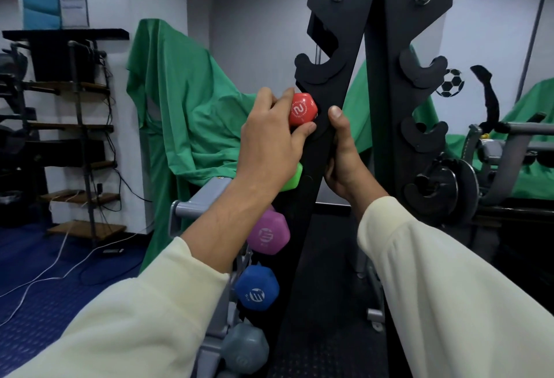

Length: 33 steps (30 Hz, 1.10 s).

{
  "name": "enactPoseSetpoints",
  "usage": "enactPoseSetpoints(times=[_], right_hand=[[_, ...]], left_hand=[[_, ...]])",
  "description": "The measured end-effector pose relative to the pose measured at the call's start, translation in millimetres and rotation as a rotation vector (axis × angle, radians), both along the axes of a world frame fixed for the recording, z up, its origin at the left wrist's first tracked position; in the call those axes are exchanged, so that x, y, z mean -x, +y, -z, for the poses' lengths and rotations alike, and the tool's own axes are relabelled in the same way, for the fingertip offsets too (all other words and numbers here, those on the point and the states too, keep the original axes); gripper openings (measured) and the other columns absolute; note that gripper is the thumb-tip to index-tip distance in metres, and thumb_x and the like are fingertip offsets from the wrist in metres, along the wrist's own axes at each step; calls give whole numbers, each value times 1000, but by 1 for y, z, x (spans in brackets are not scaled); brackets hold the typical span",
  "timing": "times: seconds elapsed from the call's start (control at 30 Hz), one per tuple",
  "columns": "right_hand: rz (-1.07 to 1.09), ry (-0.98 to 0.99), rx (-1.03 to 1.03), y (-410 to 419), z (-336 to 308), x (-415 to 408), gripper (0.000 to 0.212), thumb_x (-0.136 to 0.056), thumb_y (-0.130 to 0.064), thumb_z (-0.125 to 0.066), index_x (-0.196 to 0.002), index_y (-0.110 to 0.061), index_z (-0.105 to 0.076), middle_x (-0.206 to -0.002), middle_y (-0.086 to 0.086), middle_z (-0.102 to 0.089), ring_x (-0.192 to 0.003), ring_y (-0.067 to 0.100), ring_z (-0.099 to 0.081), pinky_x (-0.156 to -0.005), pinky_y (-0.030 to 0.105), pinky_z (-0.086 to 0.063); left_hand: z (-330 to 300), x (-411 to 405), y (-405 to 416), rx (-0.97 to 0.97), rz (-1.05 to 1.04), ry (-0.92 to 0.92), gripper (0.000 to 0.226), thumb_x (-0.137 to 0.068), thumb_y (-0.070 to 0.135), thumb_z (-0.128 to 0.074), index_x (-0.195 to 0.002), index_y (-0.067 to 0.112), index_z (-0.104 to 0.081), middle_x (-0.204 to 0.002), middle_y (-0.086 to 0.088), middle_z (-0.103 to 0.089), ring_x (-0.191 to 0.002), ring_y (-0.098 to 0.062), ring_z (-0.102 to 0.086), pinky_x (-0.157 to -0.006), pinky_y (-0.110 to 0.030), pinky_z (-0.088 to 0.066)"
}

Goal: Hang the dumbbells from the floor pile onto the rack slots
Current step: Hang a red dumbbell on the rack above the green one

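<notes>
Left hand (271, 134) grips my red dumbbell (302, 109) by its near head, at the rack (329, 83) slot. Its axis runs away rightward behind the upright, where my right hand (344, 161) grasps.

Rack (335, 101) upright centre, close to camera. Dumbbells stacked in column down rack's left edge; top dumbbell (302, 109) at second slot from top, left hand (271, 140) on it. Right hand (344, 161) on rack post, just right of it. Draped cloth (186, 113) behind left; shelving (75, 125) far left; weight plates (449, 185) right.
</notes>
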State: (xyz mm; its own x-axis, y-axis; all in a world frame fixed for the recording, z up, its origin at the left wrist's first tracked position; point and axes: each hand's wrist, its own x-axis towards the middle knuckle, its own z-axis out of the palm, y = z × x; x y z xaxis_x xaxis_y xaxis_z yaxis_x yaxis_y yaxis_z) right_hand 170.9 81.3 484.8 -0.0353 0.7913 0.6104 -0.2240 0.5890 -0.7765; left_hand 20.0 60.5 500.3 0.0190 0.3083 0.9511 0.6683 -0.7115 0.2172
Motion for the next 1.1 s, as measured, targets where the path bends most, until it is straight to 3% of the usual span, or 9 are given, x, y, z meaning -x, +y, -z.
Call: enactPoseSetpoints(times=[0.17, 0.33, 0.4, 0.47, 0.53, 0.6, 0.7, 0.77, 1.1], right_hand=[[78, -23, 33, -9, -3, 2, 81, -86, -71, -65, -141, -12, -63, -138, 19, -67, -133, 34, -61, -120, 54, -40], [488, -69, 37, -18, 0, 3, 93, -76, -86, -65, -148, -28, -54, -141, -6, -66, -128, 9, -63, -116, 43, -46], [796, -216, -118, -29, 8, 8, 77, -95, -70, -57, -155, -23, -44, -153, -2, -53, -135, 6, -51, -117, 35, -41], [1085, -330, -411, -42, 15, 13, 58, -105, -46, -57, -153, -16, -47, -151, 4, -48, -138, 15, -48, -116, 41, -41], [1223, -462, -704, -49, 14, 20, 46, -105, -34, -61, -146, -14, -58, -146, 8, -51, -134, 23, -50, -112, 48, -43], [1256, -623, -843, -46, 7, 25, 43, -104, -33, -63, -143, -16, -63, -147, 10, -54, -127, 28, -53, -107, 51, -46], [1327, -798, -895, -36, -1, 25, 41, -103, -30, -65, -144, -23, -64, -152, 9, -54, -115, 34, -56, -96, 53, -49], [1359, -848, -927, -27, 0, 19, 41, -100, -20, -68, -140, -26, -67, -152, 7, -56, -107, 34, -53, -90, 53, -51], [1381, -750, -1048, -9, 6, 10, 45, -96, -2, -71, -134, -25, -72, -145, 7, -62, -99, 35, -49, -91, 43, -52]], left_hand=[[9, 26, 3, 28, 140, 57, 71, -88, 35, -79, -152, 21, -52, -123, 2, -61, -113, -15, -60, -106, -31, -48], [29, 45, 3, 46, 141, -35, 53, -100, 38, -64, -150, 29, -52, -134, 4, -64, -120, -12, -61, -107, -38, -51], [26, 46, 14, 106, 212, -130, 44, -104, 41, -57, -146, 28, -58, -124, 3, -70, -107, -11, -66, -99, -40, -56], [14, 43, 29, 315, 381, -252, 44, -101, 55, -50, -136, 33, -66, -113, 4, -74, -98, -11, -68, -100, -41, -56], [-2, 31, 42, 554, 615, -308, 56, -93, 71, -41, -125, 36, -71, -117, 8, -75, -110, -11, -68, -109, -46, -50], [-16, 14, 56, 725, 821, -357, 63, -98, 71, -36, -124, 28, -73, -121, 7, -75, -117, -14, -66, -111, -44, -48], [-26, -4, 61, 915, 873, -452, 59, -105, 64, -36, -101, 19, -74, -77, 6, -66, -70, -10, -58, -64, -26, -47], [-24, -9, 70, 931, 837, -513, 54, -105, 60, -41, -92, 17, -71, -67, 1, -55, -57, -11, -48, -51, -25, -37], [-18, -4, 81, 822, 844, -377, 40, -106, 27, -52, -72, 15, -70, -65, 1, -69, -55, -7, -60, -57, -24, -45]])
